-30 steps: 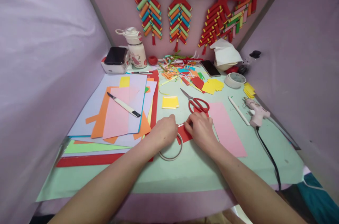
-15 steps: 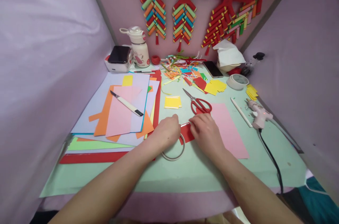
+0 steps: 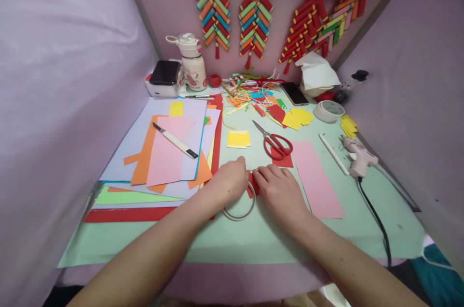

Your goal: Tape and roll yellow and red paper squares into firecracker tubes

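Where the two hands nearly meet, a small piece of bright red paper point(image 3: 254, 186) lies flat on the pale green table point(image 3: 217, 244), mostly covered, with a bit of white strip point(image 3: 253, 171) showing at its far edge. A narrow, pale tape roll point(image 3: 237, 219) overlaps its left side. At the back right, a white sheet point(image 3: 319, 72) drapes over a cream bowl point(image 3: 315, 90) and hides its contents; the cream bottle point(image 3: 195, 72) at the back left has its lid on. The right hand point(image 3: 281, 188) covers the right part of the red paper, its fingertips close together and down by the strip; whether that grip pinches or only presses, I cannot tell. The left hand point(image 3: 232, 180), curled just left of the paper, touches the far side of the tape roll, but its fingertips are hidden, so I cannot say whether that grip is clamped on it
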Available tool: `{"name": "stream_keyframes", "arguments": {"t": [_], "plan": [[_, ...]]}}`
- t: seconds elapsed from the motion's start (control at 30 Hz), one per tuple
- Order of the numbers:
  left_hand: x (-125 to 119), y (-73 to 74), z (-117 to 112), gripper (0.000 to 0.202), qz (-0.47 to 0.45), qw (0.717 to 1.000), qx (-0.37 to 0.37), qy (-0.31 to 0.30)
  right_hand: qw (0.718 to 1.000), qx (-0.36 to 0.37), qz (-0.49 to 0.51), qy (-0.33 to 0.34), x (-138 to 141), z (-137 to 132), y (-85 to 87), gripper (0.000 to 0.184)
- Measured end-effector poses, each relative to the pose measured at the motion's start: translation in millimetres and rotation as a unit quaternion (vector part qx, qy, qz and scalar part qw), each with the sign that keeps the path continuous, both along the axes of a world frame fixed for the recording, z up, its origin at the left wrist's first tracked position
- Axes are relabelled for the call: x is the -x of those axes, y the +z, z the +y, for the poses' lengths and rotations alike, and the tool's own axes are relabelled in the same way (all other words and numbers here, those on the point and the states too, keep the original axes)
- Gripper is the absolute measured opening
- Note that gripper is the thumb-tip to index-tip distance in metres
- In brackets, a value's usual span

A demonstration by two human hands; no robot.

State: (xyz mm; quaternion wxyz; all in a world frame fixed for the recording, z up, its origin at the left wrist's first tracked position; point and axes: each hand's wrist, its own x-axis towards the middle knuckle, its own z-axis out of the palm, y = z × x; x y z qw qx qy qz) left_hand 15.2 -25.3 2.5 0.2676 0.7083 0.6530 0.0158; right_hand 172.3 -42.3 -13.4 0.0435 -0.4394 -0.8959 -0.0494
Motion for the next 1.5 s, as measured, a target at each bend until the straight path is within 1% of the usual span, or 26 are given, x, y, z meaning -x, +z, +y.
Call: {"name": "stream_keyframes", "arguments": {"t": [0.17,0.3,0.53,0.7,0.8,0.87,0.97,1.03,1.1,1.17,1.23,1.3,1.37,1.5], "plan": [[11.1,0.7,-4.5,0.02,0.008,1.0,-0.014,-0.006,1.0,-0.005,-0.023,0.001,1.4,-4.1,4.1,0.031],[17.1,0.1,-4.0,0.019,0.003,1.0,-0.008,-0.014,1.0,-0.009,-0.026,-0.001,2.0,-6.6,4.1,0.034],[17.0,-3.2,-2.2,0.022,0.016,1.0,-0.007,-0.022,0.999,-0.027,-0.038,-0.005,3.8,-10.7,3.5,0.039],[17.0,-5.6,-1.1,0.02,0.014,1.0,-0.015,-0.021,0.999,-0.037,-0.038,-0.005,4.8,-13.9,3.3,0.04],[16.9,-6.1,-0.9,0.018,0.011,1.0,-0.02,-0.018,0.999,-0.032,-0.033,-0.003,5.7,-15.2,3.0,0.038],[16.7,-5.6,-1.0,0.018,0.01,1.0,-0.02,-0.014,1.0,-0.015,-0.017,-0.002,4.8,-12.9,3.2,0.035],[16.2,-3.0,-1.7,0.018,0.002,1.0,-0.012,-0.006,0.999,0.014,0.048,-0.015,-3.3,0.4,3.4,0.034],[15.9,-0.4,-2.3,0.018,-0.001,1.0,-0.006,-0.004,0.992,0.006,0.114,-0.054,-13.8,16.0,2.4,0.034],[15.8,2.3,-2.8,0.018,-0.002,1.0,0.001,-0.004,0.978,-0.013,0.177,-0.106,-26.1,33.8,-0.4,0.032],[15.9,4.3,-3.1,0.018,-0.005,1.0,0.01,-0.002,0.966,-0.018,0.218,-0.14,-36.5,49.6,-4.6,0.031],[16.2,5.4,-3.2,0.018,-0.009,1.0,0.016,0.0,0.958,-0.01,0.233,-0.165,-42.1,60.7,-9.2,0.03],[16.4,5.2,-3.2,0.018,-0.011,1.0,0.018,0.001,0.958,0.009,0.217,-0.185,-42.1,67.4,-12.1,0.029],[16.6,4.3,-3.2,0.018,-0.012,1.0,0.014,0.0,0.965,0.031,0.165,-0.199,-38.1,72.2,-11.7,0.027],[17.5,2.1,-3.8,0.018,-0.014,1.0,-0.003,-0.002,0.976,0.056,0.038,-0.208,-27.5,83.1,-0.2,0.022]]}}
